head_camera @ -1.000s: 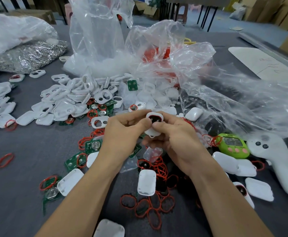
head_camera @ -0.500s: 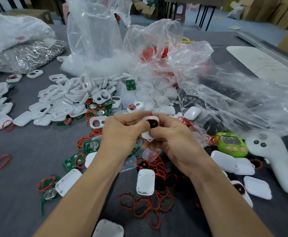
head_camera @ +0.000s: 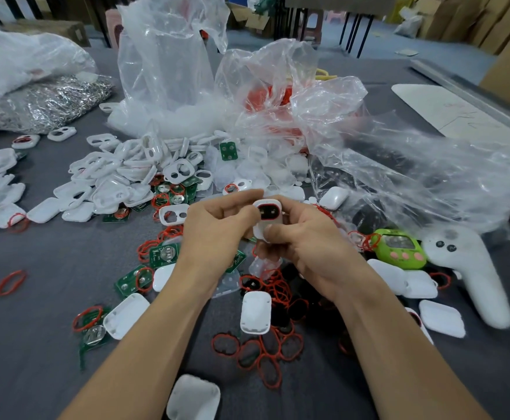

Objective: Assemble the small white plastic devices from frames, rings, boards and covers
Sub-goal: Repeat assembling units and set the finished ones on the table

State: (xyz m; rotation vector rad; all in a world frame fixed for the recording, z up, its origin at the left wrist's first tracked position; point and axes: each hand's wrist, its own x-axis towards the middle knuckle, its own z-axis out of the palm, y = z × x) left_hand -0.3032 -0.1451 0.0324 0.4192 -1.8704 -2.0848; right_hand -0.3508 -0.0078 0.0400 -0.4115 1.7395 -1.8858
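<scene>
Left hand [head_camera: 217, 234] and right hand [head_camera: 308, 247] each pinch 1 white frame [head_camera: 267, 211], held between their grips.

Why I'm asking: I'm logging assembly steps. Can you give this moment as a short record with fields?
held item: white frame with a red ring fitted, held above the table
left hand: pinches the frame's left edge
right hand: grips its right side and lower end
below the hands: white cover lying among loose red rings
left side: heap of white frames, green boards nearer
right side: green toy, white controller
behind: clear plastic bags
</scene>
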